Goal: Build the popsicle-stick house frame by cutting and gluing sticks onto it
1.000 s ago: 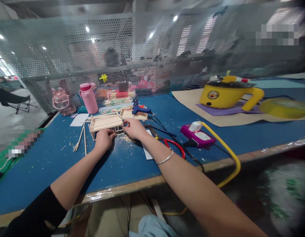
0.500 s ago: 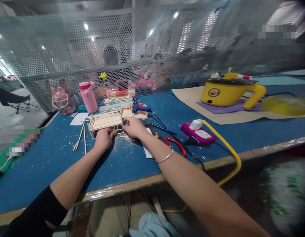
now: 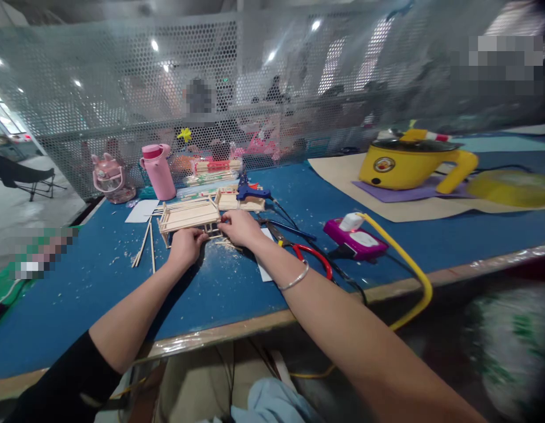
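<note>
A small model built of thin wooden sticks (image 3: 188, 216), with a flat slatted top and short legs, stands on the blue table. My left hand (image 3: 187, 247) is closed at its near side, fingertips pinching low on the frame. My right hand (image 3: 239, 228) pinches the model's right end by a corner post. Fingers partly cover the parts they grip. Behind the right hand lies a second stick-built piece (image 3: 250, 203), with a blue glue gun (image 3: 252, 192) resting against it. Loose sticks (image 3: 142, 247) lie left of the model.
Red-and-blue-handled pliers (image 3: 314, 258) lie right of my right hand, near a purple power strip (image 3: 355, 239) with a yellow cable. A pink bottle (image 3: 159, 173) and a yellow pot (image 3: 400, 167) stand farther back. Wood crumbs dot the blue table (image 3: 237, 299).
The view shifts very slightly. Both hands keep their hold on the stick model, and nothing else has visibly moved.
</note>
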Demonstrator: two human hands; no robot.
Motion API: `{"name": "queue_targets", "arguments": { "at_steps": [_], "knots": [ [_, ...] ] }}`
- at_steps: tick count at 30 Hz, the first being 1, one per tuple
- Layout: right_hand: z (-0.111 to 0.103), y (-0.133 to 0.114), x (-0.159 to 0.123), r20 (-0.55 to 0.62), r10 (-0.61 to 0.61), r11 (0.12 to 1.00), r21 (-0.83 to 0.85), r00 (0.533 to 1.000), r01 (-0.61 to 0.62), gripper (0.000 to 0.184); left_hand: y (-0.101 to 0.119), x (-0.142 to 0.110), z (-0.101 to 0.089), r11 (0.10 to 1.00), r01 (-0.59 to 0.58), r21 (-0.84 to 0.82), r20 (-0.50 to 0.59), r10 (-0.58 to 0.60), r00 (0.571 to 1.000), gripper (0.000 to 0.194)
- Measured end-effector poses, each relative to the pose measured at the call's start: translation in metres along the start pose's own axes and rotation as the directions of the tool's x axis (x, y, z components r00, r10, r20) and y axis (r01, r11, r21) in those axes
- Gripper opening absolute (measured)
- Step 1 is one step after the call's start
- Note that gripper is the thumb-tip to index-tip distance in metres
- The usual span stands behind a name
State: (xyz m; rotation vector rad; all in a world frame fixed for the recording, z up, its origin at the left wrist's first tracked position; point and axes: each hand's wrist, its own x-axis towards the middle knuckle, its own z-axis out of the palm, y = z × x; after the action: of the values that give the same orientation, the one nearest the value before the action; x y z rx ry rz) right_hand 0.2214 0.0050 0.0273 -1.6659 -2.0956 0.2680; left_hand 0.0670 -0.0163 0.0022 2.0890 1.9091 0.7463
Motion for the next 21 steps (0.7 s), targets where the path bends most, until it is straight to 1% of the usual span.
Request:
{"name": "queue_targets", "arguments": {
  "at_steps": [9,21],
  "knots": [
    [-0.0023,-0.0044,-0.0025,0.015,0.029,0.998,-0.052,0.999,-0.028,0.02,0.0003,0.0006,0.0,1.0,-0.009,0.023,-0.012,0.009,1.0,0.026],
    [-0.0021,-0.0042,-0.0026,0.013,0.018,0.997,-0.073,1.0,-0.017,0.02,0.0012,0.0001,-0.0013,0.999,-0.004,0.032,-0.003,0.004,1.0,0.023]
  ]
}}
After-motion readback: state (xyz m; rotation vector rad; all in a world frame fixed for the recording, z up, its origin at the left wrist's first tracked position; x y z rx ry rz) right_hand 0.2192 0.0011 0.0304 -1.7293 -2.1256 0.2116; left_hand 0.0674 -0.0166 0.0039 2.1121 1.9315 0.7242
